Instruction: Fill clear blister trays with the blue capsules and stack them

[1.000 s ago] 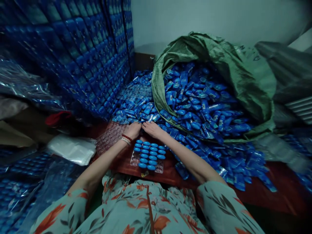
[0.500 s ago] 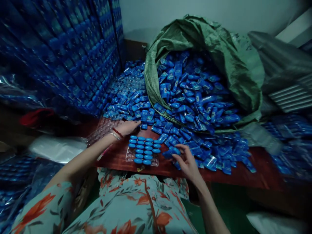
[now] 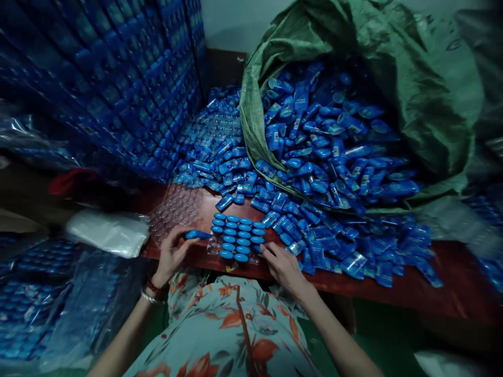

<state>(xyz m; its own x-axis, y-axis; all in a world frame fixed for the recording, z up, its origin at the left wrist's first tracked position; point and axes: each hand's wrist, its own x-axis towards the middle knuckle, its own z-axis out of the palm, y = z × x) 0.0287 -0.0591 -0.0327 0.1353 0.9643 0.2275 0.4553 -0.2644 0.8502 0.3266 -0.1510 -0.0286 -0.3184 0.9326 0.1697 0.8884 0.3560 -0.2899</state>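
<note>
My left hand [image 3: 173, 255], with a beaded band and a pale bangle at the wrist, pinches a small blue tube [image 3: 197, 234] just left of a clear plastic tray [image 3: 214, 245]. Blue tubes [image 3: 243, 242] stand in rows in that tray, their oval ends facing up. At the tray's right side, my right hand [image 3: 283, 264] has its fingertips closed on another blue tube [image 3: 257, 247] at the end of a row. The fingers partly hide this tube. Loose blue tubes [image 3: 288, 226] lie heaped close beyond my right hand.
A green woven sack [image 3: 251, 99] lies on its side, spilling blue tubes over the red table [image 3: 463, 262]. Clear empty trays [image 3: 176, 207] lie left of the filled one. Packed blue stacks [image 3: 118, 78] rise at the left, above a white plastic bag [image 3: 112, 230].
My left hand has drawn back from the heap to the tray's left side with a tube. My right hand has moved left, bringing its tube to the tray's right side. The view has shifted.
</note>
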